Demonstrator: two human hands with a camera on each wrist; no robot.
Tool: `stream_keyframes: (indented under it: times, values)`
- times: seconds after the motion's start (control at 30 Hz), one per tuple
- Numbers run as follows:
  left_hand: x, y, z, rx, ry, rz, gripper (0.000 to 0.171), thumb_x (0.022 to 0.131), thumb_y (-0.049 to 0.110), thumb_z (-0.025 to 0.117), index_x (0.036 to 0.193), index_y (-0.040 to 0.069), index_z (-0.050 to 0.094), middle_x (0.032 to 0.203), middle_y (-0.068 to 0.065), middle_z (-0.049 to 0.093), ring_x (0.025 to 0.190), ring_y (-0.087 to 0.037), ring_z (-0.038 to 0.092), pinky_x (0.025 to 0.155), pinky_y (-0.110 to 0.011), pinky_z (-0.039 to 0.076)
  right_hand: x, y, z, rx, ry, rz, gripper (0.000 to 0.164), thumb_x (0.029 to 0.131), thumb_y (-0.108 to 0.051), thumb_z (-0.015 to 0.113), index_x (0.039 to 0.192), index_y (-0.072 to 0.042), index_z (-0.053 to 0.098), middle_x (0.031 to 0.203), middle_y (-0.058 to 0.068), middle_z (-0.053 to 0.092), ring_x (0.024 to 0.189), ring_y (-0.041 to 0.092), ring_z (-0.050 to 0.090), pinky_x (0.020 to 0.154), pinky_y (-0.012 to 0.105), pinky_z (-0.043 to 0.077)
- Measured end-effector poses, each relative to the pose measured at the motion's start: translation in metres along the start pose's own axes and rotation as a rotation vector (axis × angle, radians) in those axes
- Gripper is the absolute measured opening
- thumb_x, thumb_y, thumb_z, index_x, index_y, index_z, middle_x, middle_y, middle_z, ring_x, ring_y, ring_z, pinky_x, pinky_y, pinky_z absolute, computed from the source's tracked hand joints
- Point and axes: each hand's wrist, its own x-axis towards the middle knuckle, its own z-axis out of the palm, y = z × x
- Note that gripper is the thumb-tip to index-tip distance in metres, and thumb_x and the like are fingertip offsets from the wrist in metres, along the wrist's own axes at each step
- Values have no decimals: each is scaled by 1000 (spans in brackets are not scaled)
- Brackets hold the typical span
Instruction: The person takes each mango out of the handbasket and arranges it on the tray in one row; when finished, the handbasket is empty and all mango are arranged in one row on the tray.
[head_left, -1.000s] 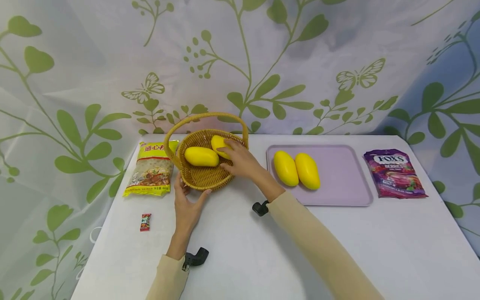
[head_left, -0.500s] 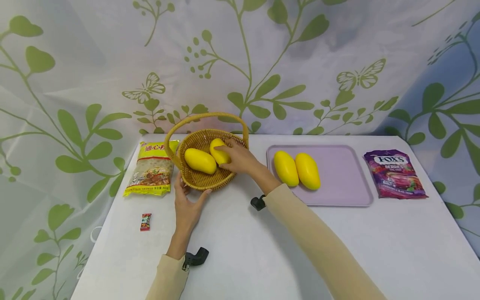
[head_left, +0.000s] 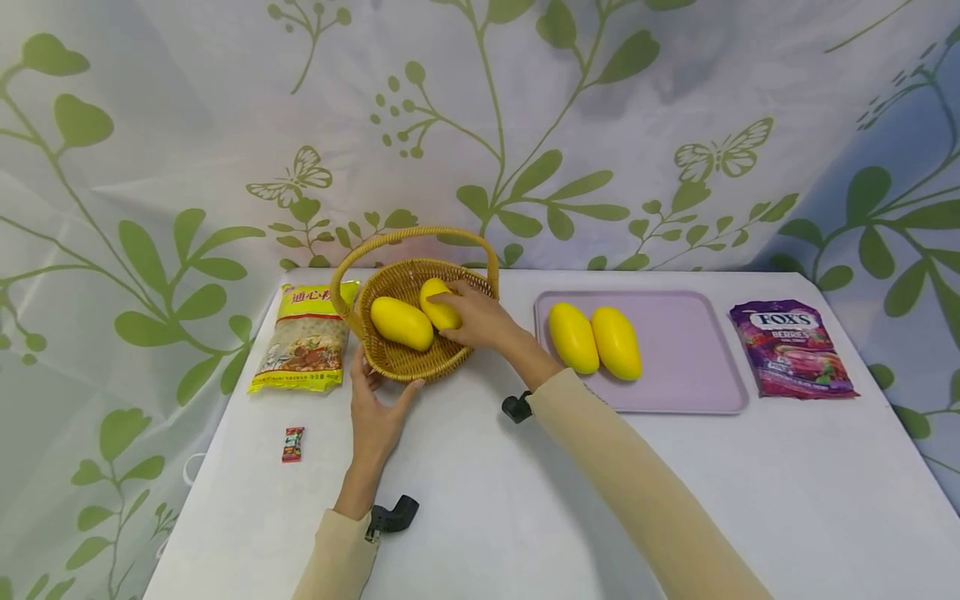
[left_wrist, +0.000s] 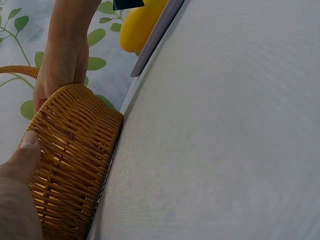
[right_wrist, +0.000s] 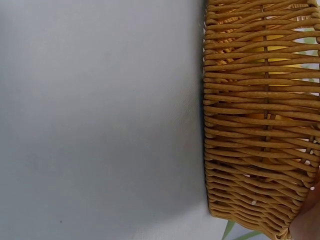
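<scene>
A brown wicker basket (head_left: 405,363) with an arched handle stands at the back left of the table, two yellow mangoes inside. My right hand (head_left: 483,318) reaches over its right rim and grips the right-hand mango (head_left: 442,310). Against it lies the other mango (head_left: 402,323), tilted. At the basket's front left, my left hand (head_left: 377,421) holds the wall, its thumb pressed on the outside in the left wrist view, where the wicker side (left_wrist: 75,160) fills the left part. From the right wrist, the basket wall (right_wrist: 260,130) hides most of the right hand.
A lilac tray (head_left: 686,350) to the right bears two more mangoes (head_left: 617,343). Beyond it lies a purple FOX'S candy bag (head_left: 791,348). Left of the basket is a yellow pasta bag (head_left: 303,342), with a small red-wrapped candy (head_left: 292,444) nearer. A patterned curtain (head_left: 555,125) hangs behind.
My right hand has shifted the gripped mango slightly toward the front inside the basket. The other mango has turned to a slant. My left hand has kept its place.
</scene>
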Motion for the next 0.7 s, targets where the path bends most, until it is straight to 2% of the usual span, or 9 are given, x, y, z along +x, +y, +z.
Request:
stream_keyframes:
  times: [0.37,0.7]
  values:
    - [2,4,-1,0,-5,10,104,80,29,82,157,23,13,140,-19,47,122,-29,50,101,-44,43,-5,3,-6,35,47,-66,59,90,-30,71,145,-24,49,153,13,36,135,30,44,111,44,40]
    - [2,3,-1,6,-7,3,104,80,30,82,158,24,13,140,-17,47,122,-29,50,101,-44,43,-14,1,-24,80,141,-122,57,89,-27,72,142,-22,52,153,15,36,136,33,42,110,46,40]
